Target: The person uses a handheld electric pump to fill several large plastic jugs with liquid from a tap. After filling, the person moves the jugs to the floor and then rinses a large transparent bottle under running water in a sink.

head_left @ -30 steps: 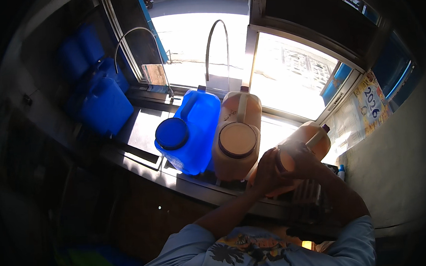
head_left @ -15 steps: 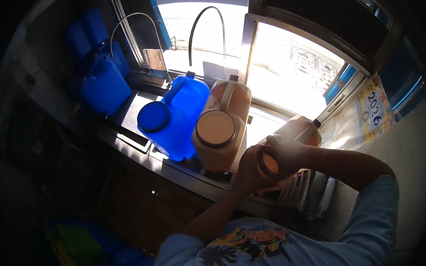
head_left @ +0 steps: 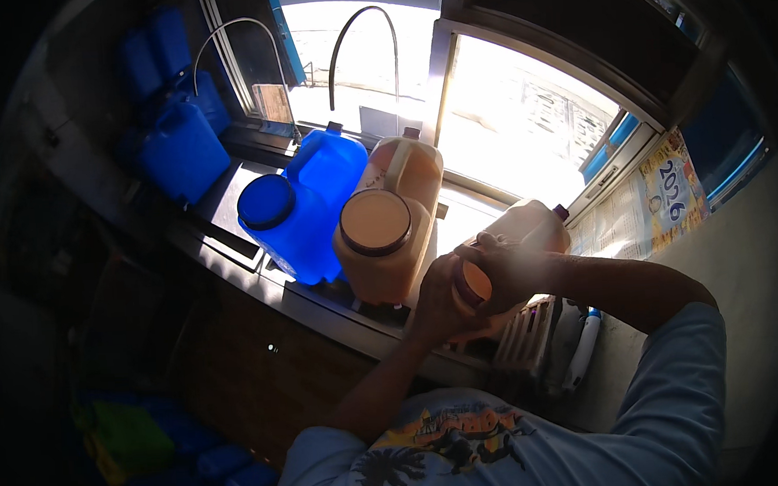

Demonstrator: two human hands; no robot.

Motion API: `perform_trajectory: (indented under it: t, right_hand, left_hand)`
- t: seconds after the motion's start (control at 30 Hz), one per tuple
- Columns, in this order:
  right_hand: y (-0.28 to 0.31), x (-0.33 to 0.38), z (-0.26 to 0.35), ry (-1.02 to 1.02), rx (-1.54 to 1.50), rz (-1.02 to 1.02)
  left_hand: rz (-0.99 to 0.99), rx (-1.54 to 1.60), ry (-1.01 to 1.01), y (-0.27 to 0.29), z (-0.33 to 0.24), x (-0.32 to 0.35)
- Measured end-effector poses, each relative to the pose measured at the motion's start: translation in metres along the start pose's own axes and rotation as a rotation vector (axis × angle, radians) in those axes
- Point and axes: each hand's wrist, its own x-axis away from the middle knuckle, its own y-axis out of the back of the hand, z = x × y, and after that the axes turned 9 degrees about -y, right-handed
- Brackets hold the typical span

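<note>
Plainly, the pale peach, translucent jug sits at the right of the surface, its small dark cap farther right. Left hand and right hand grip its dark-rimmed, peach-topped round lid.

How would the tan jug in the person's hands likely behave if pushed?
The tan jug would probably feel stiff, given its moulded handle. Its boxy body suggests sliding or tipping rather than rolling. The left hand and right hand around its wide cap might steady it.
</note>
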Motion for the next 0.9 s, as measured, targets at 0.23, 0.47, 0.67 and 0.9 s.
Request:
perform_trajectory:
  t: [0.23, 0.47, 0.67, 0.9]
  right_hand:
    - [-0.004, -0.004, -0.016, 0.374, 0.367, -0.099]
    - [-0.020, -0.003, -0.007, 0.222, 0.154, -0.177]
    - [-0.031, 0.008, 0.022, -0.131, -0.037, -0.355]
    - [-0.028, -0.005, 0.009, -0.271, 0.278, -0.343]
  left_hand:
    - [0.172, 0.068, 0.235, 0.018, -0.012, -0.011]
    - [0.126, 0.123, 0.220, 0.025, -0.015, -0.018]
    - [0.096, 0.149, 0.303, 0.022, -0.008, -0.007]
    - [0.101, 0.095, 0.262, 0.024, -0.009, 0.000]
